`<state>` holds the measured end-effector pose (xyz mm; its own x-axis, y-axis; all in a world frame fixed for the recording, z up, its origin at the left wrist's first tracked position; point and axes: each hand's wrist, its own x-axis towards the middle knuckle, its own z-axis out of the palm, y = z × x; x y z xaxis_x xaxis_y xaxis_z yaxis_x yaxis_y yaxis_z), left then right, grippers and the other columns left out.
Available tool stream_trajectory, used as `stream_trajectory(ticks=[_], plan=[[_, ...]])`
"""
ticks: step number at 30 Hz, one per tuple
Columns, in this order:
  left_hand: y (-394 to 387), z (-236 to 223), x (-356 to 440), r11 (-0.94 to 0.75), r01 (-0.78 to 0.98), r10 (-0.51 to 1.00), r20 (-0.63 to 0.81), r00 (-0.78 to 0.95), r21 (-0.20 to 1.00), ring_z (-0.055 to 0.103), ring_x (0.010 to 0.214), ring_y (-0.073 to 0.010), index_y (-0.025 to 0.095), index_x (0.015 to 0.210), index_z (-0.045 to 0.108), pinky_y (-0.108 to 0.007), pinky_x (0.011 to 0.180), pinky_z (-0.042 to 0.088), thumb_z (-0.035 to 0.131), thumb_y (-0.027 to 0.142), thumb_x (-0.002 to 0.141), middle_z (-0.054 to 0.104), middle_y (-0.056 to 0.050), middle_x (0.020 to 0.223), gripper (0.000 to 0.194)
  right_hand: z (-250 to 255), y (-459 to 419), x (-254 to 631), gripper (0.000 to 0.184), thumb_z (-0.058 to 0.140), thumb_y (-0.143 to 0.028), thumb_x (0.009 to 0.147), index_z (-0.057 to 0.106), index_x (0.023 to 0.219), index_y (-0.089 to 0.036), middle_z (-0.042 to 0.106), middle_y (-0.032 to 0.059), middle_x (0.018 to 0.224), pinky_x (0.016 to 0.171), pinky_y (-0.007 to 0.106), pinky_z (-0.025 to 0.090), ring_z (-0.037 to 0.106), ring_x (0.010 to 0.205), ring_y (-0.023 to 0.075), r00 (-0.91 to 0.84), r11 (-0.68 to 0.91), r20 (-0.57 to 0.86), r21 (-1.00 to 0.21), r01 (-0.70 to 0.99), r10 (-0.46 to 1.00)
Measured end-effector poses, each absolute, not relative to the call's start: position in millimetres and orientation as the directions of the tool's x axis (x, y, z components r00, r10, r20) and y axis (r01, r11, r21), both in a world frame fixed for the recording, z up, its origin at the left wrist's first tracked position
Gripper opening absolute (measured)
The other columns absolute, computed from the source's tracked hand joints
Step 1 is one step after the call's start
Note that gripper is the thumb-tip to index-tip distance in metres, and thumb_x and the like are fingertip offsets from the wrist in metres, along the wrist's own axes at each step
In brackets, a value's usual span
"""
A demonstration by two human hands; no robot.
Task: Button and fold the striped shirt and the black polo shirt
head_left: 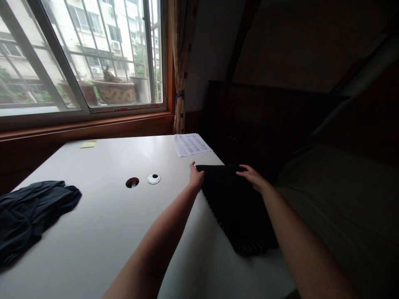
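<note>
A black cloth (237,203) with pale stitch-like marks along its left and near edges lies over the right side of the white table (124,249). At its far left corner, my left hand (197,177) grips the edge between thumb and fingers. My right hand (252,176) pinches the far edge on the right side. The far edge runs fairly straight between both hands. What kind of cloth item it is, I cannot make out in the dim light.
A crumpled dark blue-grey garment (34,216) lies at the table's left. Printed sheets (191,144) and a yellow sticky note (88,144) lie along the far edge. Near the middle are a round hole (132,182) and a round cover (153,179). Dark furniture (264,124) stands beyond the right edge.
</note>
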<state>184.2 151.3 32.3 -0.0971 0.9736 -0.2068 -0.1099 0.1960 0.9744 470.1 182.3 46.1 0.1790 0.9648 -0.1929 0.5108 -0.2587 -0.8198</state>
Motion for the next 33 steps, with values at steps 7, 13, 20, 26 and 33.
stream_trajectory(ticks=[7, 13, 20, 26, 33], plan=[[133.3, 38.7, 185.0, -0.105, 0.242, 0.986, 0.132, -0.099, 0.965, 0.021, 0.151, -0.0325, 0.024, 0.156, 0.030, -0.048, 0.123, 0.019, 0.055, 0.000, 0.072, 0.022, -0.014, 0.161, 0.090, 32.6, 171.3, 461.9, 0.054, 0.067, -0.030, 0.083, 0.055, 0.137, -0.026, 0.061, 0.0106, 0.132, 0.112, 0.050, 0.041, 0.057, 0.126, 0.0327, 0.210, -0.086, 0.100, -0.682, 0.727, 0.973], [112.4, 37.5, 202.2, -0.483, 0.435, 0.874, 0.392, 0.286, 0.760, 0.017, 0.153, -0.0338, 0.033, 0.129, 0.064, -0.056, 0.125, 0.006, 0.065, 0.015, 0.080, 0.044, -0.002, 0.155, 0.052, 38.9, 151.6, 440.0, 0.049, 0.060, -0.034, 0.090, 0.058, 0.139, -0.031, 0.047, 0.0060, 0.153, 0.123, 0.048, 0.023, 0.038, 0.143, 0.0338, -0.056, 0.177, 0.264, -0.462, 0.869, 0.963], [113.4, 12.2, 194.1, -0.397, 0.560, 0.918, 0.301, 0.260, 0.727, 0.013, 0.154, -0.0371, 0.030, 0.135, 0.059, -0.063, 0.122, 0.002, 0.072, 0.037, 0.082, 0.041, -0.009, 0.158, 0.055, 18.9, 92.9, 461.9, 0.057, 0.048, -0.054, 0.095, 0.045, 0.149, -0.035, 0.033, 0.0001, 0.163, 0.124, 0.051, 0.013, 0.023, 0.152, 0.0270, -0.243, 0.247, 0.042, -0.172, 0.954, 0.969], [106.5, 10.1, 190.5, -0.312, 0.597, 0.950, 0.238, 0.203, 0.739, 0.001, 0.155, -0.0355, 0.026, 0.150, 0.045, -0.063, 0.122, 0.008, 0.066, 0.038, 0.087, 0.026, -0.010, 0.165, 0.067, 19.2, 69.1, 476.8, 0.061, 0.049, -0.057, 0.094, 0.044, 0.150, -0.034, 0.031, 0.0013, 0.164, 0.125, 0.052, 0.007, 0.017, 0.154, 0.0272, -0.273, 0.276, 0.038, -0.182, 0.944, 0.961], [64.1, 14.1, 201.4, -0.570, 0.638, 0.821, 0.401, 0.407, 0.518, 0.026, 0.150, -0.0368, 0.024, 0.137, 0.060, -0.064, 0.122, 0.001, 0.060, 0.037, 0.093, 0.047, -0.012, 0.153, 0.046, 36.6, 127.1, 431.3, 0.062, 0.030, -0.052, 0.100, 0.033, 0.157, -0.027, 0.026, 0.0026, 0.166, 0.124, 0.048, 0.015, 0.021, 0.153, 0.0231, -0.317, 0.316, -0.025, -0.050, 0.947, 0.948]])
